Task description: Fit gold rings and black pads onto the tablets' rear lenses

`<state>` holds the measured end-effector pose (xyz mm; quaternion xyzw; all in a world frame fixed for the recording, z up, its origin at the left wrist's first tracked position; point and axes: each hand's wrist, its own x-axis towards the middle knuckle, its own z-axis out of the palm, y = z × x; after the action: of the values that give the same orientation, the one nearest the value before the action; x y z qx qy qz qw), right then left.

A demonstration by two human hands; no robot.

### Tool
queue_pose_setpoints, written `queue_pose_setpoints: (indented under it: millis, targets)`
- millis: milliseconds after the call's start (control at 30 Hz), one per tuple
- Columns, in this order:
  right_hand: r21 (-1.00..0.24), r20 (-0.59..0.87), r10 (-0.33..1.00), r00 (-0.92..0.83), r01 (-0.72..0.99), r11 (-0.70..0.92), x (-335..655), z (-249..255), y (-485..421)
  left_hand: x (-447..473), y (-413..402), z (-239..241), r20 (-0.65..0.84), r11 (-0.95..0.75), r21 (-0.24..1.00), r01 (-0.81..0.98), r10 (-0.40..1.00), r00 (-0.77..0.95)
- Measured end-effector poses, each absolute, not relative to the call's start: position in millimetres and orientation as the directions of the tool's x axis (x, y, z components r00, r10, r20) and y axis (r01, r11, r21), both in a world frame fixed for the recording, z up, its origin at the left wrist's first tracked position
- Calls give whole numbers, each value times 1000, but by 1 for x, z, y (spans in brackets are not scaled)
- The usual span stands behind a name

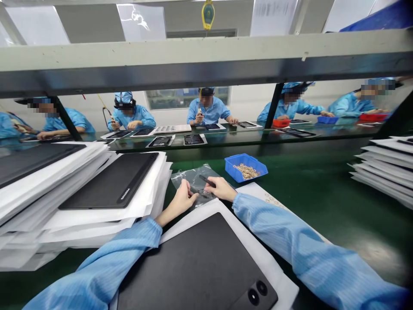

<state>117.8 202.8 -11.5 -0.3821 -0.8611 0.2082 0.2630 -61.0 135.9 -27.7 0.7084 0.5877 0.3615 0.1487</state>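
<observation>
A clear plastic bag [196,175] with small dark pieces on or in it lies on the bench in front of me. My left hand [183,197] is at the bag's left side, fingers pinched together; what they hold, if anything, is too small to make out. In my right hand [222,189] is a slim dark pen-like tool [206,181], held over the bag's right side. Nearer to me, a dark tablet-shaped panel [200,262] with two round camera openings lies on a white sheet [282,286], partly below my forearms.
Stacked white sheets with dark tablet panels [112,181] rise at left; another stack [383,172] stands at right. A blue bin [237,169] holds small tan pieces. A white card [258,193] lies beside my right sleeve. Across the bench, several co-workers sit beneath a shelf beam [206,64].
</observation>
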Motion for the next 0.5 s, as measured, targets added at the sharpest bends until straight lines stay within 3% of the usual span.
queue_pose_setpoints:
  millis: [200, 500]
  targets:
    - [-536, 264, 899, -348, 723, 437, 131, -22, 227, -68, 147, -37, 354, -336, 459, 823, 918, 178]
    - [-395, 192, 956, -223, 874, 283, 130, -23, 231, -72, 147, -39, 217, -265, 246, 932, 953, 213]
